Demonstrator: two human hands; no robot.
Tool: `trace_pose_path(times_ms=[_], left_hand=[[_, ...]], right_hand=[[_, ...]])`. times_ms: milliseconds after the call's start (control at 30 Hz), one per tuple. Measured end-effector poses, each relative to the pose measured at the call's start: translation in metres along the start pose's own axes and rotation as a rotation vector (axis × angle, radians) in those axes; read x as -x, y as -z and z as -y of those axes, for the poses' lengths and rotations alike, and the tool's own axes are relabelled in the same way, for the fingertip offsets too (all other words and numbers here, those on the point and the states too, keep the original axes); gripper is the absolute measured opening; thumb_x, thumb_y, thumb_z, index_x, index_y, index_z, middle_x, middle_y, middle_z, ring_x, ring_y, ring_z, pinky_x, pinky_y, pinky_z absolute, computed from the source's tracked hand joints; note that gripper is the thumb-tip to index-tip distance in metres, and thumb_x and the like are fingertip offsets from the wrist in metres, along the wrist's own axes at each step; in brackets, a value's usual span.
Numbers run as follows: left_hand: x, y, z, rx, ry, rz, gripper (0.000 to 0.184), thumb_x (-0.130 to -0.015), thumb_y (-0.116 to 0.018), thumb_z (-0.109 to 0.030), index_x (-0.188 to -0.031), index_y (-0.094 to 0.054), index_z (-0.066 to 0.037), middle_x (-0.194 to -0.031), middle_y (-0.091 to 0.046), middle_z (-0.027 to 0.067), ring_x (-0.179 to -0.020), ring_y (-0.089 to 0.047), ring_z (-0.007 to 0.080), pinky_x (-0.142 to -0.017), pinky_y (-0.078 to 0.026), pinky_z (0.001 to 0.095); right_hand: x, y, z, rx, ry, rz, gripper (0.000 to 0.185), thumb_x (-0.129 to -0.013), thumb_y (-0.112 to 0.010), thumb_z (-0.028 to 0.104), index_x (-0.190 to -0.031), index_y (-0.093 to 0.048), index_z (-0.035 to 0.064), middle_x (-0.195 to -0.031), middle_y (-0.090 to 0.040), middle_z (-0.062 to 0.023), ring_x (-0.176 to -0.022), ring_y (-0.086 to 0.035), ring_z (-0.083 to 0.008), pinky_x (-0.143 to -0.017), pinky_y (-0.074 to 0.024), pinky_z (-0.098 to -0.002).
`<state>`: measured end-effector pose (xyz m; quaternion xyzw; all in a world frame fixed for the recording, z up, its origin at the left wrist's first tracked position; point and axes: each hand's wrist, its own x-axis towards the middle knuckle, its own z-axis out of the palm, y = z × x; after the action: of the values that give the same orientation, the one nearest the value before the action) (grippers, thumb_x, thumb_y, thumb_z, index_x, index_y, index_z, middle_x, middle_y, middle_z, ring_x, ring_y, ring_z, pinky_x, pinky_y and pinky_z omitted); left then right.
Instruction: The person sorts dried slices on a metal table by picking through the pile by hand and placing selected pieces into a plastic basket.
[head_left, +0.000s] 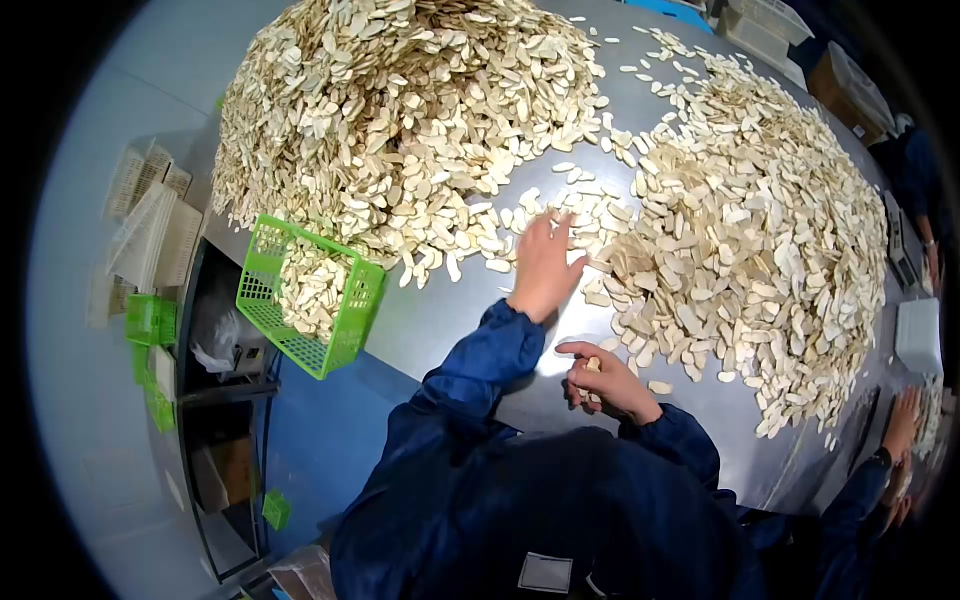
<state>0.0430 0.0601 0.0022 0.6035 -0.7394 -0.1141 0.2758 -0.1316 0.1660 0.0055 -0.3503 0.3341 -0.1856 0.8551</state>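
Note:
My left hand is stretched palm down over the metal table, its fingers apart at a loose scatter of pale dried slices. My right hand is closer to my body, fingers curled round a few of the same dried slices, with the index finger sticking out. On the far left side rises a large heap of slices. A second, wider heap spreads to the right of my hands. A green plastic basket, tilted at the table's left edge, holds more slices.
Stacked cream baskets and small green baskets stand left of a black-framed rack. A co-worker's hand is at the right edge, near a white container. A cardboard box sits at the back right.

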Motion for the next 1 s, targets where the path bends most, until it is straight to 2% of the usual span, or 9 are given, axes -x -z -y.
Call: trace_pose_path(times_ms=[100, 233, 367, 433, 600, 700, 833, 933, 1000], left_hand=[[0.005, -0.017, 0.019, -0.234, 0.087, 0.186, 0.068, -0.083, -0.065, -0.035, -0.138, -0.042, -0.003, -0.148, -0.026, 0.0263, -0.137, -0.023, 0.0439, -0.108, -0.024, 0.0550], [0.029, 0.002, -0.019, 0.342, -0.261, 0.490, 0.059, -0.084, -0.064, -0.034, -0.136, -0.047, -0.011, -0.150, -0.025, 0.0246, -0.138, -0.020, 0.0460, -0.111, -0.022, 0.0521], [0.041, 0.027, -0.009, 0.451, -0.195, 0.396, 0.050, -0.084, -0.064, -0.025, -0.130, -0.052, -0.009, -0.133, -0.045, 0.0227, -0.124, -0.040, 0.0412, -0.105, -0.032, 0.0452], [0.043, 0.041, 0.016, 0.287, 0.025, 0.164, 0.049, -0.082, -0.065, -0.023, -0.126, -0.054, -0.004, -0.120, -0.051, 0.0215, -0.113, -0.046, 0.0385, -0.099, -0.037, 0.0426], [0.038, 0.055, 0.073, -0.025, 0.432, -0.146, 0.054, -0.079, -0.066, -0.024, -0.124, -0.053, 0.002, -0.121, -0.048, 0.0288, -0.111, -0.046, 0.0411, -0.097, -0.038, 0.0452], [0.038, 0.034, 0.080, -0.250, 0.266, -0.165, 0.055, -0.079, -0.066, -0.025, -0.126, -0.053, 0.000, -0.132, -0.042, 0.0300, -0.118, -0.043, 0.0430, -0.100, -0.037, 0.0455], [0.057, 0.033, 0.026, -0.056, 0.105, 0.122, 0.045, -0.080, -0.065, -0.024, -0.123, -0.059, -0.013, -0.144, -0.034, 0.0252, -0.129, -0.034, 0.0446, -0.103, -0.033, 0.0532], [0.070, 0.046, 0.034, -0.101, 0.100, 0.179, 0.039, -0.081, -0.064, -0.021, -0.119, -0.063, -0.017, -0.146, -0.033, 0.0213, -0.132, -0.032, 0.0441, -0.102, -0.033, 0.0556], [0.079, 0.053, 0.049, -0.048, 0.164, 0.168, 0.028, -0.081, -0.063, -0.018, -0.108, -0.068, -0.014, -0.137, -0.044, 0.0202, -0.124, -0.041, 0.0416, -0.101, -0.036, 0.0487]], right_hand=[[-0.005, -0.002, 0.004, 0.001, 0.002, 0.029, 0.041, -0.092, -0.055, 0.013, -0.131, -0.047, 0.0047, -0.072, -0.058, -0.0051, -0.063, -0.060, -0.0113, -0.044, -0.0371, -0.0210], [-0.004, 0.003, 0.002, 0.046, 0.022, 0.099, 0.038, -0.093, -0.054, 0.015, -0.129, -0.049, 0.0046, -0.072, -0.058, -0.0049, -0.062, -0.059, -0.0106, -0.044, -0.0369, -0.0200], [0.001, 0.007, 0.000, 0.014, 0.024, 0.135, 0.037, -0.094, -0.055, 0.018, -0.129, -0.050, 0.0052, -0.073, -0.059, -0.0047, -0.062, -0.059, -0.0097, -0.044, -0.0372, -0.0199], [-0.001, 0.009, -0.004, -0.014, 0.044, 0.155, 0.037, -0.094, -0.056, 0.018, -0.128, -0.051, 0.0042, -0.072, -0.059, -0.0058, -0.061, -0.058, -0.0099, -0.043, -0.0368, -0.0202], [-0.002, 0.009, -0.003, -0.042, 0.042, 0.158, 0.036, -0.093, -0.059, 0.016, -0.126, -0.052, 0.0021, -0.069, -0.059, -0.0080, -0.060, -0.057, -0.0116, -0.043, -0.0360, -0.0208], [-0.003, 0.010, -0.003, -0.065, 0.034, 0.176, 0.034, -0.094, -0.057, 0.016, -0.125, -0.052, 0.0038, -0.071, -0.059, -0.0069, -0.061, -0.058, -0.0109, -0.044, -0.0367, -0.0211], [0.001, 0.010, 0.001, -0.084, 0.019, 0.155, 0.033, -0.094, -0.055, 0.016, -0.125, -0.052, 0.0037, -0.072, -0.059, -0.0071, -0.061, -0.058, -0.0113, -0.044, -0.0368, -0.0213], [0.000, 0.008, -0.002, -0.093, 0.013, 0.136, 0.034, -0.094, -0.057, 0.016, -0.124, -0.052, 0.0015, -0.068, -0.059, -0.0085, -0.060, -0.057, -0.0122, -0.043, -0.0359, -0.0219], [-0.001, 0.009, -0.003, -0.097, 0.011, 0.127, 0.034, -0.094, -0.058, 0.017, -0.123, -0.053, 0.0010, -0.067, -0.059, -0.0095, -0.058, -0.055, -0.0123, -0.043, -0.0355, -0.0220]])
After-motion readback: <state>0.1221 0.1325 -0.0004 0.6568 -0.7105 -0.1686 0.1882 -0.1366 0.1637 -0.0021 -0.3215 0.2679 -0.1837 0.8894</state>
